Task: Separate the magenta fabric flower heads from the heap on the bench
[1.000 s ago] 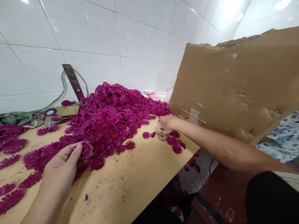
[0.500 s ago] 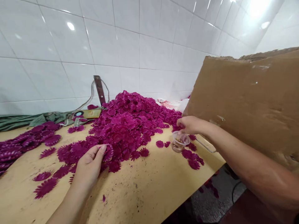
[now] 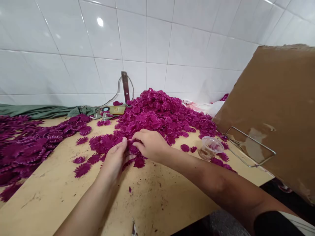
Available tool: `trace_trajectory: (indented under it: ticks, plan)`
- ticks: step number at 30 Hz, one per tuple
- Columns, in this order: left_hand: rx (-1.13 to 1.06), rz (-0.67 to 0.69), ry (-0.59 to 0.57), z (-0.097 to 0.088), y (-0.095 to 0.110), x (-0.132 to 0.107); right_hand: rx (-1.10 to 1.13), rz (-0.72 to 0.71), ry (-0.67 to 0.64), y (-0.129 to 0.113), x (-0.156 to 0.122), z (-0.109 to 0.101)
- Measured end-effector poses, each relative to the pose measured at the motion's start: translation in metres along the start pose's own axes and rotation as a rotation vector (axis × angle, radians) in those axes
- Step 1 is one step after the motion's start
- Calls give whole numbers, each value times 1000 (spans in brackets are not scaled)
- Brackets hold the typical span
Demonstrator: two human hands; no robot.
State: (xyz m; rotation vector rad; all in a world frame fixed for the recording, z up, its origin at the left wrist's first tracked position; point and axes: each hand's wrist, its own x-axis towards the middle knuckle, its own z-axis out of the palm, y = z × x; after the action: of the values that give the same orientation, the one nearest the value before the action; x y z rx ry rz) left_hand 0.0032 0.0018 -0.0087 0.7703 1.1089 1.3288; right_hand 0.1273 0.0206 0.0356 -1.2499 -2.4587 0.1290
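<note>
A big heap of magenta fabric flower pieces lies on the wooden table against the tiled wall. My left hand and my right hand meet at the heap's near edge. Both pinch the same magenta flower piece between their fingertips. A small clear plastic cup stands to the right of my right hand, apart from it.
More flower pieces spread in rows at the left. A torn cardboard sheet with a wire frame leans at the right. A green cloth, a phone and a cable lie by the wall.
My right hand left the clear cup and came left to meet my left hand at the flower piece. The view swung to the right.
</note>
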Motion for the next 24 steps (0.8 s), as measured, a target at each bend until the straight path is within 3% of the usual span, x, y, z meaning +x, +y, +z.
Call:
trace_trajectory:
  ticks: [4, 11, 18, 24]
  plan:
    - [35, 30, -17, 3, -3, 3, -64, 90, 30, 6, 0, -2]
    - [104, 218, 28, -1, -1, 7, 227, 20, -92, 5, 1, -9]
    - [247, 281, 47, -1, -3, 10, 131, 107, -2, 3, 12, -3]
    - [205, 283, 68, -1, 13, 4, 47, 147, 159, 2, 33, -3]
